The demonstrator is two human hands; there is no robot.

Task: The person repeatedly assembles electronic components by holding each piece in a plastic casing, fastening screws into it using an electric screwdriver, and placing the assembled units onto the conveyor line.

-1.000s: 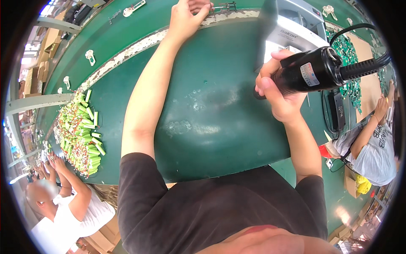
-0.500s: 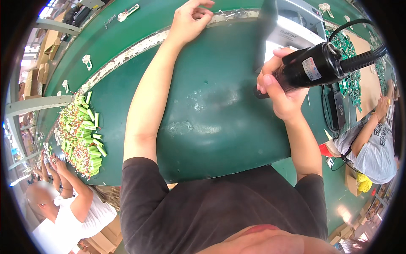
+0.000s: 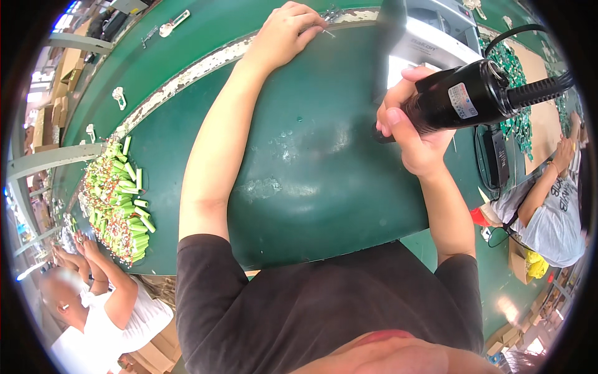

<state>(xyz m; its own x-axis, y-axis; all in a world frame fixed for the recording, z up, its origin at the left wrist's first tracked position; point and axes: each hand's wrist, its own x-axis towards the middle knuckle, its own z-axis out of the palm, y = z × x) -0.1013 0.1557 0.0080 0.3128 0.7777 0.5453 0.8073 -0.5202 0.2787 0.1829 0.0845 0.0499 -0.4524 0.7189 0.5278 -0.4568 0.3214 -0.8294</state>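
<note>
Plainly scuffed green tabletop beneath hands; cartons far left.

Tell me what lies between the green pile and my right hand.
In the head view, your left forearm crosses between the pile and your right hand; beyond it lies green tabletop with pale scuffs.

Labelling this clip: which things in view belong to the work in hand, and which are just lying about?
Likely in use:
- black corded tool, in the right hand
- small metal parts, by the left hand; grip unclear
- grey machine, possibly

Apparently lying about:
- green cylinders, piled left
- green circuit boards, right
- white parts, upper left
</note>
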